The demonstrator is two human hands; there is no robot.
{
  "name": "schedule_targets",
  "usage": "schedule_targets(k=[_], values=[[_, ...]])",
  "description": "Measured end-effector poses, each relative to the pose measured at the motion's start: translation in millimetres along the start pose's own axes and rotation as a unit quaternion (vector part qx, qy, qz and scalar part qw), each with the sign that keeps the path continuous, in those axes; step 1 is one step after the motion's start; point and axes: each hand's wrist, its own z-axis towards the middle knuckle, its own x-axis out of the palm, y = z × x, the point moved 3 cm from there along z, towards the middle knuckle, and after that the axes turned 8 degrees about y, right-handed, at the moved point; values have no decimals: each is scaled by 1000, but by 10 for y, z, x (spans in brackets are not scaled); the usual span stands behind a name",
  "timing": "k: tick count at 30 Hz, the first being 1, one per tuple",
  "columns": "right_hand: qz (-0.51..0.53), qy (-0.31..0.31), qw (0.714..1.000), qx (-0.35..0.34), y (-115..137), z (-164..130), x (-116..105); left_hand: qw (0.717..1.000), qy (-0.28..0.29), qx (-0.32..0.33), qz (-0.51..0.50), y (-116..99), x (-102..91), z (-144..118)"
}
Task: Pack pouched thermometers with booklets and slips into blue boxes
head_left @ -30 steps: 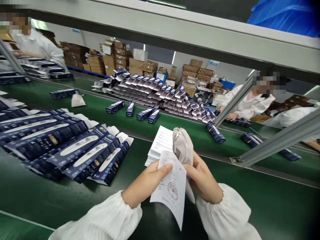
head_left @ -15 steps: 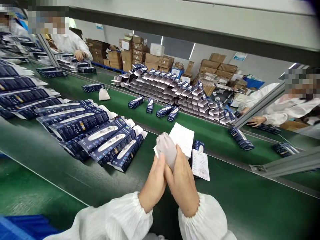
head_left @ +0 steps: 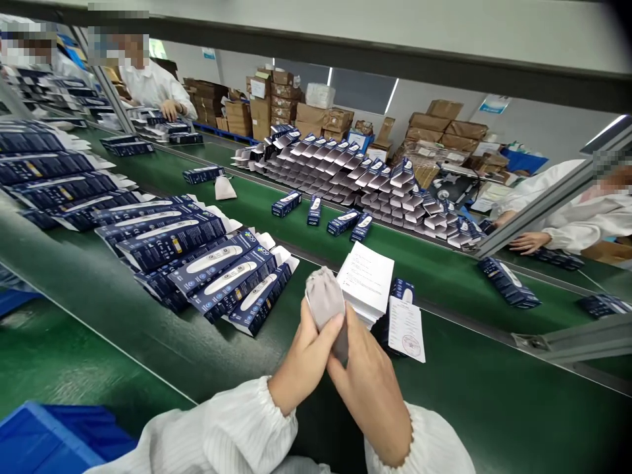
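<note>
My left hand (head_left: 301, 368) and my right hand (head_left: 372, 388) together grip a small grey cloth pouch (head_left: 323, 299), held upright over the green conveyor belt (head_left: 494, 408). Just beyond it lies a stack of white leaflets (head_left: 368, 280). A single stamped paper slip (head_left: 407, 329) leans on a dark blue box (head_left: 402, 289) right of the stack. To my left, several flat dark blue product boxes (head_left: 217, 276) lie fanned out on the belt.
A far belt carries loose blue boxes (head_left: 316, 210), another grey pouch (head_left: 224, 189) and rows of open boxes (head_left: 345, 171). Co-workers in white coats sit at far left (head_left: 158, 85) and right (head_left: 573, 217). A blue bin (head_left: 44, 438) sits bottom left. Metal frame bars (head_left: 567, 339) cross on the right.
A second ago my left hand held the stamped slip against the pouch; the slip now lies on the blue box by the leaflets, and both hands hold only the pouch. My view swung left.
</note>
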Motion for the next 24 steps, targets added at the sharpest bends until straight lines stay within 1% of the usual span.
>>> schedule_targets(k=[2, 3, 5, 7, 8, 9, 10, 11, 12, 13, 14, 15, 16, 17, 19, 22, 24], values=[[73, 45, 996, 17, 25, 44, 29, 998, 46, 15, 29, -25, -47, -34], [125, 77, 989, 29, 26, 75, 36, 997, 70, 23, 34, -43, -68, -48], [228, 136, 962, 56, 11, 144, 42, 993, 93, 37, 61, -87, -116, -55], [296, 166, 938, 75, -24, 204, 37, 985, 100, 48, 136, -138, -189, -14], [313, 171, 931, 82, -47, 226, 31, 974, 104, 56, 195, -162, -242, 26], [322, 171, 927, 88, -73, 242, 22, 955, 101, 69, 270, -183, -316, 78], [326, 168, 925, 96, -101, 249, 9, 924, 83, 83, 364, -199, -415, 138], [324, 164, 925, 109, -130, 250, -6, 882, 58, 97, 458, -204, -530, 201], [317, 160, 926, 125, -159, 246, -24, 826, 14, 110, 552, -203, -661, 260], [308, 158, 927, 143, -184, 238, -42, 766, -13, 111, 633, -180, -786, 313], [298, 158, 928, 159, -203, 229, -59, 740, -14, 109, 664, -139, -898, 355], [291, 159, 928, 170, -215, 222, -74, 720, -10, 106, 686, -91, -994, 384], [285, 160, 928, 177, -222, 216, -85, 711, 1, 102, 695, -42, -1070, 399], [280, 160, 929, 181, -225, 212, -92, 709, 9, 98, 698, -1, -1126, 400], [268, 158, 933, 182, -228, 208, -100, 698, 5, 91, 710, 42, -1187, 377], [251, 150, 939, 182, -242, 208, -122, 690, -15, 78, 719, 44, -1197, 327], [244, 138, 943, 181, -256, 209, -156, 692, -27, 69, 718, 50, -1175, 304]])
